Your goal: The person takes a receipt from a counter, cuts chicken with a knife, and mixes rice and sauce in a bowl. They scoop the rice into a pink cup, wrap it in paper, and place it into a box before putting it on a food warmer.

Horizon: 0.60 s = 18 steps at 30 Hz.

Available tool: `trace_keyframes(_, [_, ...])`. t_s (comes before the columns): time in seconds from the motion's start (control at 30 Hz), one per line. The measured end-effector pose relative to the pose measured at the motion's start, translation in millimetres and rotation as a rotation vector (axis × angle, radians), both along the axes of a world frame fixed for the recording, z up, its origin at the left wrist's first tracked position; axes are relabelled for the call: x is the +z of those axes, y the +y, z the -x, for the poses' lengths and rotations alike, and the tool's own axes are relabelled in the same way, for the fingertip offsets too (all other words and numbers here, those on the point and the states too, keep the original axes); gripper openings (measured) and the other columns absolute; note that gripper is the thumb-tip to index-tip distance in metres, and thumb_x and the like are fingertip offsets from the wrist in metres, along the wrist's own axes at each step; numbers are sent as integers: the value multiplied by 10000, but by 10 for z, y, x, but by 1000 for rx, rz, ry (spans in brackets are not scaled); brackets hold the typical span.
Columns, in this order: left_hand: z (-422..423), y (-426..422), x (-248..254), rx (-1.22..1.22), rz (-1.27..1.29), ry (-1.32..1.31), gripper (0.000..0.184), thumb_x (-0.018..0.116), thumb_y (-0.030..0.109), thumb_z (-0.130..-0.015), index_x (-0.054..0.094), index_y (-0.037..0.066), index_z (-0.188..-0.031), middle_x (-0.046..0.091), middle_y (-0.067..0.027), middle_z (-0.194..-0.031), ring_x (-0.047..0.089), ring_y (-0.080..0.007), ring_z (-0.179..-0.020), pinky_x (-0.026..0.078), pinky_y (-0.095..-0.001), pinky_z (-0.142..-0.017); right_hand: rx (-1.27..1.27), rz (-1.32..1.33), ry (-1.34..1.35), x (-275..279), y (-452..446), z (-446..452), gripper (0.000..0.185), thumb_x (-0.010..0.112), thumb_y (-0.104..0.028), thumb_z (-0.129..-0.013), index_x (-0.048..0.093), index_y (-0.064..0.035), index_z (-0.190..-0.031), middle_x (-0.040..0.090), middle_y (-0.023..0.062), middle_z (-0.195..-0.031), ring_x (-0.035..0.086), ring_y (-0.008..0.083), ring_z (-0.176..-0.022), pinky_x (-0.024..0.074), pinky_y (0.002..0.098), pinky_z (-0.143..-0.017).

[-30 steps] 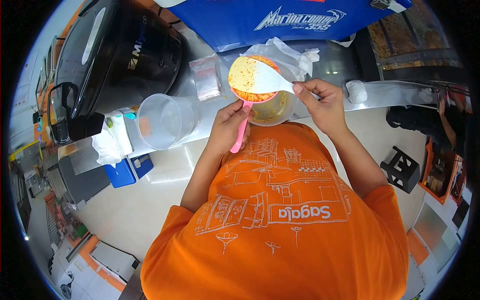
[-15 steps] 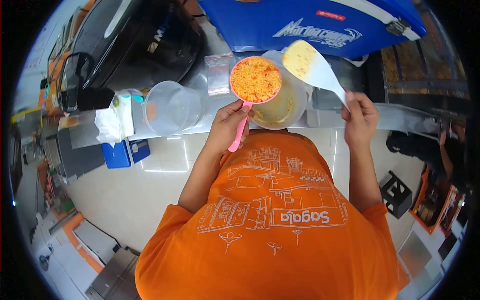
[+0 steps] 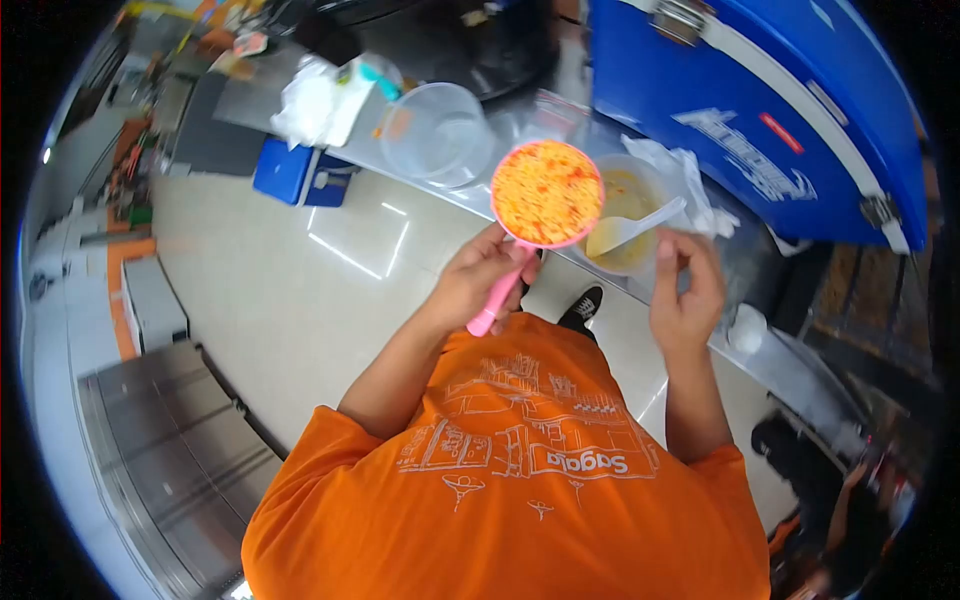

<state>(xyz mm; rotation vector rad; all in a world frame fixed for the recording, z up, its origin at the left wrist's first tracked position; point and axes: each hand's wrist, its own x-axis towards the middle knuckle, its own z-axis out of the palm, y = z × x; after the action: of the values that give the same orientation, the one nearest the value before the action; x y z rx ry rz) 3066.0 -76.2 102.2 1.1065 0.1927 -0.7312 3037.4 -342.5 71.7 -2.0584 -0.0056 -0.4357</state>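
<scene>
My left hand (image 3: 478, 280) is wrapped round the handle of a pink scoop (image 3: 503, 292), which is filled level with orange rice (image 3: 547, 192). To its right, a white paddle (image 3: 640, 228) rests in a clear tub (image 3: 655, 185) with yellowish residue inside. Just beside the paddle's handle end is my right hand (image 3: 688, 290), its fingers apart and nothing between them. A second clear tub (image 3: 437, 135) stands left of the scoop.
Behind the tubs are a large blue cooler (image 3: 760, 110) and a black appliance (image 3: 490, 45). White tissue (image 3: 685, 185) lies by the tub, and a clear plastic packet (image 3: 560, 112) behind the scoop. Another person (image 3: 800, 470) is at the lower right.
The paddle has gone from my right hand into the tub, and that hand has opened. My left hand still holds the full scoop. The view has turned towards the left.
</scene>
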Motion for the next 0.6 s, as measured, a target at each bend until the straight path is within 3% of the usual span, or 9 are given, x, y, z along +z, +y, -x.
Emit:
trace_keyframes(0.03, [88,55,48,19,75,-14,345,522,156,-1035,440,95,-1365,562,-123,-906,516,-131,-428,440,-271,-317,38,-5,-19,-69,216,41,167,636,-140,-993,672,-17,-1100,675,106,-1082,613,236,-887,476,320,-819])
trace_keyframes(0.07, [129,75,-6,-9,105,-15,737,502,160,-1064,35,263,-1624,572,-105,-883,547,-137,-464,447,-281,-348,135,-402,98,-158,454,52,197,606,-139,-1009,644,-26,-1166,671,82,-1097,612,204,-902,475,305,-803])
trace_keyframes(0.1, [217,155,38,21,111,-33,737,502,160,-1064,35,263,-1624,572,-105,-883,547,-137,-464,447,-281,-348,228,-784,229,-190,757,92,234,575,-139,-1024,615,-36,-1231,667,59,-1111,611,173,-918,474,289,-788])
trace_keyframes(0.17, [391,331,119,55,21,-104,901,496,139,-1066,-211,317,-1596,581,-119,-880,542,-160,-457,450,-288,-374,330,-1318,530,-334,1269,125,290,519,-145,-1040,563,-50,-1311,660,30,-1110,608,155,-950,485,293,-789])
trace_keyframes(0.2, [454,463,79,54,36,-118,961,488,126,-1066,-321,332,-1544,584,-129,-875,549,-174,-469,451,-295,-390,359,-1299,531,-353,1442,102,290,519,-145,-1040,563,-50,-1311,660,30,-1110,608,155,-950,485,293,-789])
trace_keyframes(0.27, [594,709,52,143,15,-132,944,477,104,-1059,-283,359,-1557,581,-147,-886,543,-178,-456,448,-306,-366,590,-1644,736,-383,1800,64,304,498,-154,-1038,573,-64,-1318,660,45,-1141,614,161,-1021,494,293,-803])
trace_keyframes(0.37, [709,1252,-59,250,44,-128,952,463,82,-1055,-295,374,-1550,587,-166,-904,550,-189,-458,451,-322,-342,599,-1698,792,-548,2427,77,305,500,-175,-1040,571,-61,-1314,663,72,-1147,634,182,-1046,522,318,-849])
trace_keyframes(0.47, [801,1927,-158,298,-17,-158,953,466,91,-1056,-309,349,-1547,614,-178,-966,577,-201,-491,501,-330,-390,595,-1553,763,-305,3202,126,317,506,-193,-1037,562,-51,-1315,663,97,-1144,653,201,-1048,543,347,-885])
trace_keyframes(0.6, [851,2852,-231,327,-51,-221,957,478,128,-1060,-328,324,-1539,639,-206,-1071,682,-247,-647,597,-351,-540,602,-1556,945,-630,4081,55,320,486,-265,-1044,589,-53,-1260,654,101,-1151,638,233,-1051,538,420,-964])
